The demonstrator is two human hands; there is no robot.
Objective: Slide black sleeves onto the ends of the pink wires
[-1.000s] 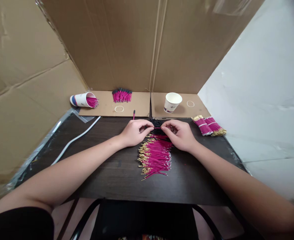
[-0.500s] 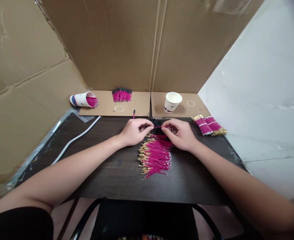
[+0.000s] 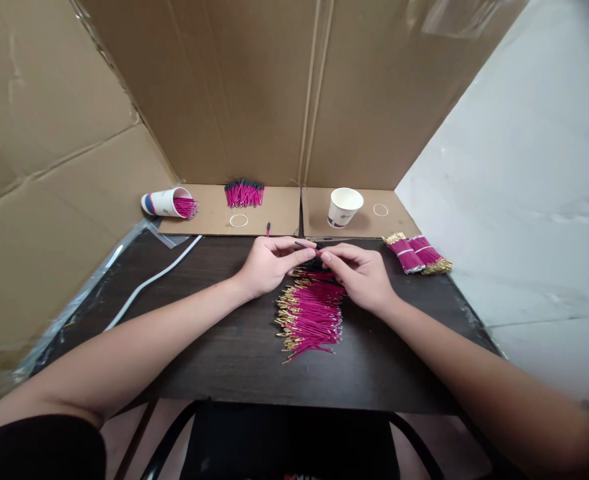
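Note:
My left hand (image 3: 274,263) and my right hand (image 3: 357,272) are close together above the middle of the table, each pinching with thumb and forefinger. Between their fingertips is one thin magenta wire (image 3: 318,253), largely hidden by the fingers. A slim black sleeve (image 3: 301,245) pokes out over my left fingers. Behind and below the fingertips lies a heap of small black sleeves (image 3: 310,261), partly covered. Nearer to me spreads a pile of magenta wires (image 3: 314,310) with gold ends to the left and silvery ends to the right.
On cardboard at the back are a tipped paper cup (image 3: 161,203) holding wires, black-tipped wires (image 3: 244,194), an upright paper cup (image 3: 345,207) and two rubber bands. Banded wire bundles (image 3: 417,253) lie right; a white cable (image 3: 157,277) runs left. Cardboard walls stand behind and left.
My hands have drawn together, narrowing the gap between the fingertips. The black sleeve now shows above my left fingers. The wire pile looks the same.

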